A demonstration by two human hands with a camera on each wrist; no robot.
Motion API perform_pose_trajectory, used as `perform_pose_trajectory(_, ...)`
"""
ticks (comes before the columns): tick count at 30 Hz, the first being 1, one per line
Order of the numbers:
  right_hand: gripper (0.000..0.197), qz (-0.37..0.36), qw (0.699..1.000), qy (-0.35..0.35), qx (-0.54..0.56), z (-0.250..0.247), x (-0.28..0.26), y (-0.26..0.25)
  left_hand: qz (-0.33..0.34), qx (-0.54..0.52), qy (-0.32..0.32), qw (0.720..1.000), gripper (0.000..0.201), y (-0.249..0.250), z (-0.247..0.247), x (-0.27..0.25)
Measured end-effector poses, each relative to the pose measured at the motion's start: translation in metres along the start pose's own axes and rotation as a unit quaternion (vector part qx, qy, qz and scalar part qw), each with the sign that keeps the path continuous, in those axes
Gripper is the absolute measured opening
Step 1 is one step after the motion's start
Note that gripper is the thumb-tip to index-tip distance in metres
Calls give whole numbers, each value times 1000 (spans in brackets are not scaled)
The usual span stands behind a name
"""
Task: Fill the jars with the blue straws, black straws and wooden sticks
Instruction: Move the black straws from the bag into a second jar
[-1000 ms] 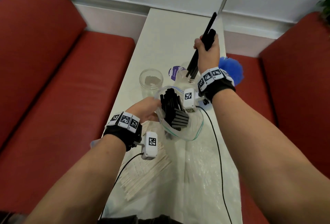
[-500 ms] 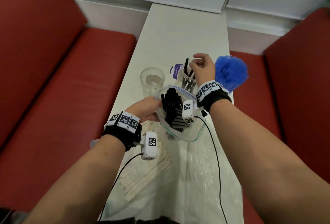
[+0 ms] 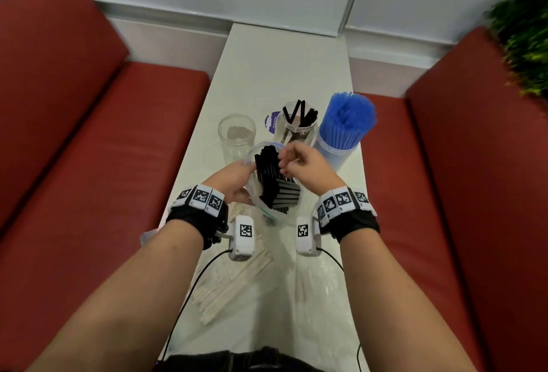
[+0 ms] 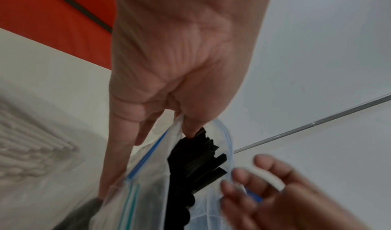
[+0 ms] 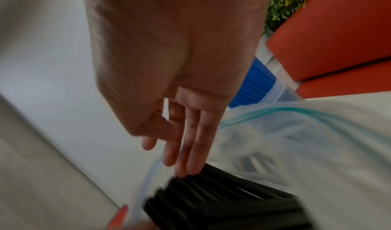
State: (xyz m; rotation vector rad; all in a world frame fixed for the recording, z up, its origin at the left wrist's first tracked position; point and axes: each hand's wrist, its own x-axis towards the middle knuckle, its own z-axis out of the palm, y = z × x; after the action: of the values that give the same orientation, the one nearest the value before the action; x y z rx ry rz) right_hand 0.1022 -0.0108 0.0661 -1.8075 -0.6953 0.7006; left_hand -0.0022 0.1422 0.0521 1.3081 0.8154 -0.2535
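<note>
A clear zip bag (image 3: 277, 216) of black straws (image 3: 274, 181) stands open at mid-table. My left hand (image 3: 246, 170) pinches its left rim; the left wrist view shows the thumb of my left hand (image 4: 169, 128) inside the bag (image 4: 148, 191) against the straws (image 4: 194, 163). My right hand (image 3: 284, 161) hovers over the bag mouth, and in the right wrist view the straight fingers of that hand (image 5: 180, 163) touch the straw tips (image 5: 211, 200). Behind stand an empty jar (image 3: 236, 131), a jar with a few black straws (image 3: 299, 122) and a jar full of blue straws (image 3: 345, 125).
Wooden sticks in clear wrap (image 3: 234, 279) lie under my left forearm on the narrow white table (image 3: 281, 69). Crumpled clear plastic (image 3: 320, 297) covers the near table. Red bench seats (image 3: 89, 149) flank both sides. A purple-and-white lid (image 3: 271, 124) lies between the jars.
My right hand lowered its black straws into the middle jar, let them go and drew back to the bag mouth. The left hand kept its hold on the bag.
</note>
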Motion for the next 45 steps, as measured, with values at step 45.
perform_pose_trajectory(45,5,-157,955,242,65,-74,70,-131,-18,-56,-2,998,31,5,-9,9)
